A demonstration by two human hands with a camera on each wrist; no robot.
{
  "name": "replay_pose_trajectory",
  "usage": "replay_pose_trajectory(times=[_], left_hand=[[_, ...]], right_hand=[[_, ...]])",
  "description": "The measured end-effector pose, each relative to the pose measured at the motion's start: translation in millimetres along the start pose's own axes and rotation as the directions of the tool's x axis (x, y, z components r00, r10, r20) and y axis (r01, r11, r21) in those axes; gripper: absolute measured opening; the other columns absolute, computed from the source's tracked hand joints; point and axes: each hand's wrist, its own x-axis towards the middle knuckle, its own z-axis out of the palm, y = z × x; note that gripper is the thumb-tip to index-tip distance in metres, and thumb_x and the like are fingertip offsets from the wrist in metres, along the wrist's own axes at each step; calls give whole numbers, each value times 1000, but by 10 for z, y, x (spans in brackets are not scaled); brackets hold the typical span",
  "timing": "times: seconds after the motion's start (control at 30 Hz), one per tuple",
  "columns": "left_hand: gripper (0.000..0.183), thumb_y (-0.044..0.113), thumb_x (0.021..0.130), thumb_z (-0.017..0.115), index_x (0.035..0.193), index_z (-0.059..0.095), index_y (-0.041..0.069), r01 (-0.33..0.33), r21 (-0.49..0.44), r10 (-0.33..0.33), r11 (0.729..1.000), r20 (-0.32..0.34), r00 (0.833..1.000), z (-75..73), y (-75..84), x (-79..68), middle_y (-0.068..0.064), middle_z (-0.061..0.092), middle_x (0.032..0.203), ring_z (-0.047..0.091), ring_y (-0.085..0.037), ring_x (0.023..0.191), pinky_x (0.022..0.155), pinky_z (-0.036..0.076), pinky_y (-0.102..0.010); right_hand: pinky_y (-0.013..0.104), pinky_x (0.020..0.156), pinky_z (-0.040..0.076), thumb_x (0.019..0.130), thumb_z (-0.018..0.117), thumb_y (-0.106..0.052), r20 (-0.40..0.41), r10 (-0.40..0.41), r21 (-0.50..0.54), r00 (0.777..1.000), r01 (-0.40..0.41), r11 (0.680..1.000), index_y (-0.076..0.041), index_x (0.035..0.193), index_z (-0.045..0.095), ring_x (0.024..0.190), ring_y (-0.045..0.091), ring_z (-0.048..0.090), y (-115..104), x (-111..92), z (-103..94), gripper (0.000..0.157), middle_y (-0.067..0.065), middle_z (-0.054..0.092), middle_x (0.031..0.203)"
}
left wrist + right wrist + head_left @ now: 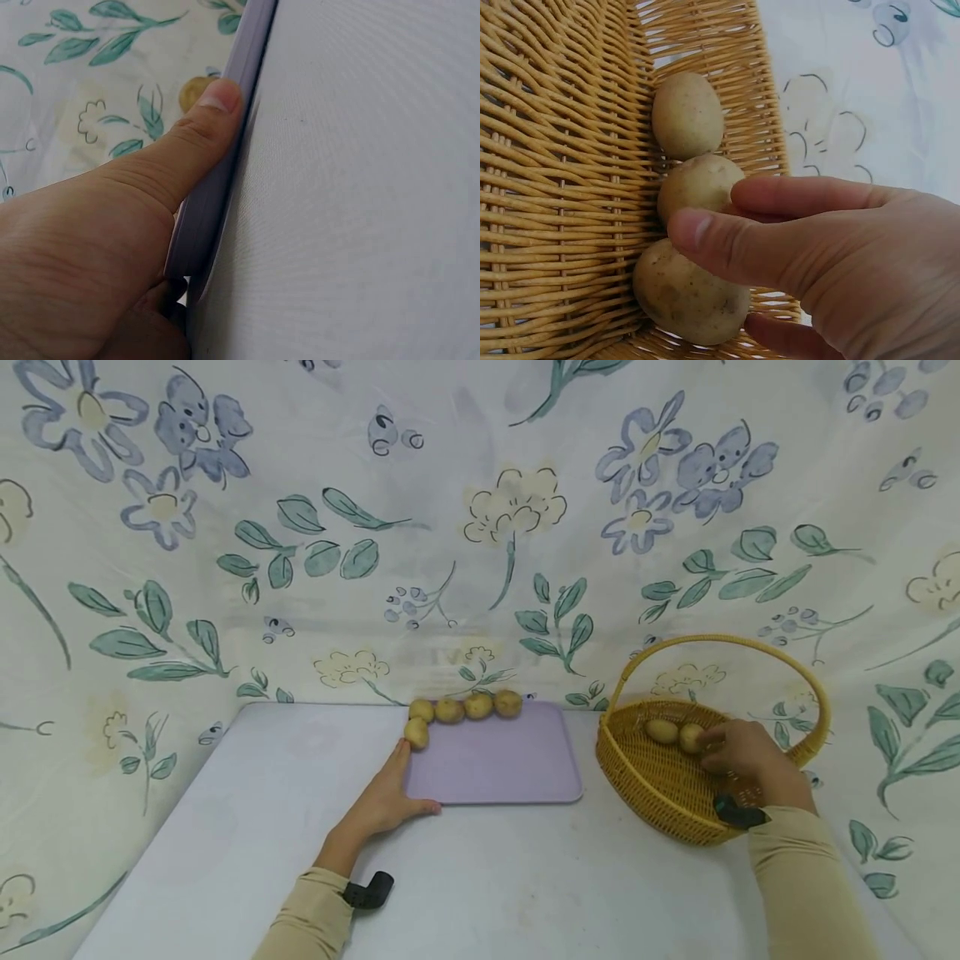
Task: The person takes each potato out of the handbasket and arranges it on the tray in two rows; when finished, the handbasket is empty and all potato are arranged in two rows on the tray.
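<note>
My left hand (384, 800) spans the near left corner of a pale purple tray (495, 768), the thumb along its front edge and the fingers along its left side. In the left wrist view the thumb (202, 124) presses the tray's rim (217, 180). Several potatoes (478, 704) line the tray's back and left edges, one at the left fingertips. My right hand (750, 756) is inside a wicker basket (652, 777). Its thumb and forefinger are at the middle potato (697, 187) of three, with the nearest potato (686, 292) just below the thumb and another potato (688, 116) beyond.
The basket's tall arched handle (720, 639) rises over it, beside the right forearm. Tray and basket stand on a white table (480, 877), the basket right of the tray. A floral cloth (450, 527) hangs behind. Each wrist wears a black camera mount (369, 891).
</note>
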Motion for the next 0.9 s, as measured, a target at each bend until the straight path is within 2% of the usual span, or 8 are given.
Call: replay_pose_trajectory(times=[0.13, 0.23, 0.33, 0.47, 0.53, 0.67, 0.77, 0.9], left_hand=[[135, 49, 75, 88, 160, 1, -8, 7, -1, -7, 1000, 9, 1000, 17, -10, 1, -26, -1, 170, 3, -41, 159, 130, 11, -53], [136, 50, 74, 88, 160, 0, -7, 4, 0, -4, 1000, 15, 1000, 24, -18, 1, -26, -1, 170, 4, -41, 159, 130, 12, -54], [136, 50, 74, 88, 161, 0, -6, 5, -6, -5, 1000, 13, 1000, 16, -16, -2, -24, -1, 171, 4, -40, 159, 130, 12, -53], [135, 50, 74, 88, 161, 1, -7, 3, -6, -3, 1000, 5, 1000, -4, -12, -9, -24, -1, 171, 4, -40, 159, 130, 12, -54], [135, 50, 74, 88, 161, 1, -7, 2, -8, -2, 1000, 3, 1000, -8, -12, -8, -24, -1, 171, 4, -41, 159, 130, 12, -54], [135, 50, 75, 88, 160, 1, -7, -2, -9, 2, 1000, 3, 1000, -5, -8, -5, -25, 0, 171, 4, -41, 159, 130, 11, -53], [135, 50, 75, 88, 160, 1, -8, -5, -4, 5, 1000, 4, 1000, -3, -7, -7, -25, 0, 170, 4, -41, 159, 130, 11, -54], [135, 50, 75, 88, 160, 1, -7, 4, -1, -4, 1000, 9, 1000, -4, -9, -8, -25, -1, 171, 3, -40, 159, 130, 11, -54]], right_hand=[[48, 82, 61, 86, 78, -16, 40, 52, 58, 998, -54, 997, -1, 129, 68, 105, 41, 65, 8, -30, -3, 47, 31, 63, 131], [43, 75, 61, 87, 78, -20, 72, 91, 95, 993, -98, 991, -3, 131, 67, 103, 35, 64, -9, -64, -18, 49, 30, 61, 132], [50, 83, 60, 87, 79, -24, 73, 98, 101, 992, -106, 989, -6, 132, 68, 111, 39, 62, -46, -89, -44, 49, 28, 61, 134], [62, 98, 52, 89, 79, -32, 63, 96, 118, 993, -103, 988, -11, 133, 68, 127, 47, 53, -95, -85, -67, 50, 24, 61, 139], [64, 102, 49, 90, 78, -31, 46, 82, 129, 996, -88, 988, -10, 132, 68, 130, 48, 52, -108, -75, -59, 49, 23, 63, 139], [62, 102, 50, 91, 77, -31, 16, 20, 129, 1000, -22, 991, -7, 132, 68, 127, 47, 56, -107, -60, -12, 49, 22, 66, 134], [57, 99, 54, 90, 78, -37, 8, -31, 108, 999, 29, 994, -5, 132, 68, 123, 46, 60, -94, -53, 36, 54, 23, 67, 133], [57, 101, 53, 90, 77, -43, 23, -41, 165, 999, 37, 986, -6, 137, 65, 130, 45, 54, -95, -55, 90, 62, 23, 62, 141]])
